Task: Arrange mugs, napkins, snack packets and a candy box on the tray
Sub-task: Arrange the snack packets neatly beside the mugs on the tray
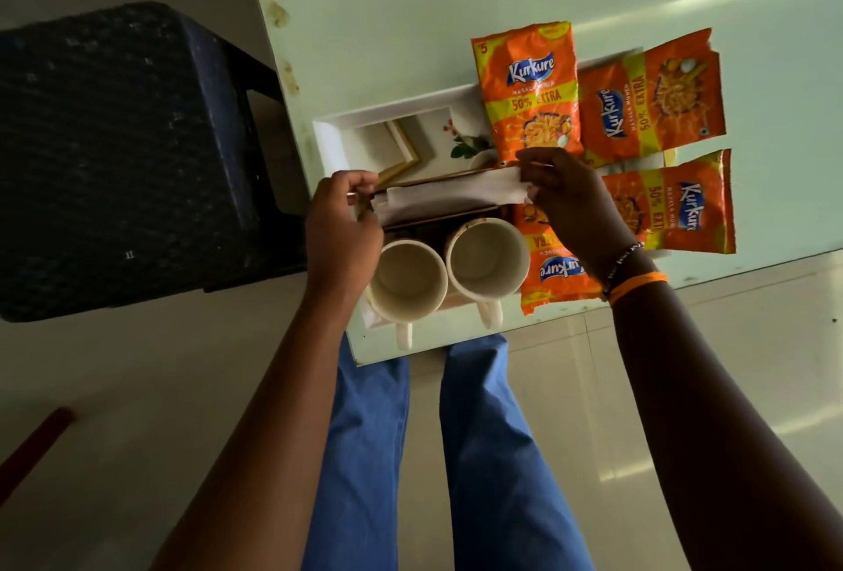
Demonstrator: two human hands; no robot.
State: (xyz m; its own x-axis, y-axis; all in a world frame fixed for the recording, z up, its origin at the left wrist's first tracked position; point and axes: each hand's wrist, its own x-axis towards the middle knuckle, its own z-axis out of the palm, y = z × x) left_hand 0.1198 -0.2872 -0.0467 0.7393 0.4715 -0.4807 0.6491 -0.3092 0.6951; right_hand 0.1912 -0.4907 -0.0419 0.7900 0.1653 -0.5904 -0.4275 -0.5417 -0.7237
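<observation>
View from above, looking down at the counter [410,23], pale green, filling the upper right of the frame. Your left hand [342,228] pinches the left end of a folded white napkin [451,194]; your right hand [570,201] pinches its right end, so the napkin is stretched flat between both hands at centre frame, above the white tray [333,137]. The tray lies at the counter's near edge, its printed floor visible toward upper left. Two cream mugs [408,280] [488,258] stand upright side by side in the tray's lower part, touching, mouths up, handles pointing toward the bottom of the frame. A dark brown object, partly hidden under the napkin, lies just above the mugs; what it is cannot be told. Four orange snack packets occupy the right side: one upright [529,91] over the tray's upper rim, one turned sideways [652,100] beside it, one sideways [675,205] below that, and one inverted [556,269] just right of the mugs, partly under your right wrist. A dark plastic stool [127,150] stands at left on the floor. Your blue trousers [365,456] show at bottom centre.
</observation>
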